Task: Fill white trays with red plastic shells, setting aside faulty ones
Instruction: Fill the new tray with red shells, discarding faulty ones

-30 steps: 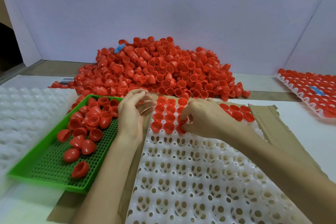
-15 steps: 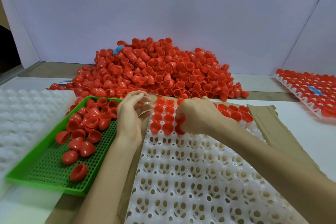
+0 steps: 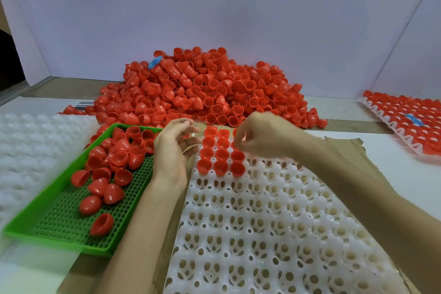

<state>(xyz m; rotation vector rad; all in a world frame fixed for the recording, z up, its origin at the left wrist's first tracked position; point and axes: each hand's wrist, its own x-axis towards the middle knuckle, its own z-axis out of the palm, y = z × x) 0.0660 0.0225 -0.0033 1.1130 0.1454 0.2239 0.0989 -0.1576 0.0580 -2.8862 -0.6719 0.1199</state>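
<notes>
White counter [image 3: 405, 174] and brown cardboard [image 3: 350, 150] carry the white tray [image 3: 262, 234], its long axis running away from the viewer, its near end cut off. Red shells [image 3: 220, 157] sit mouth-up in its far-left pockets (the right hand [image 3: 260, 136] covers the pockets beside them). That hand's fingers curl downward, blurred; whether they pinch a shell is unclear. The left hand [image 3: 174, 148] hovers loosely bent, visibly holding nothing, beside the green tray [image 3: 59, 222]. Beyond lies the heap [image 3: 214, 93].
</notes>
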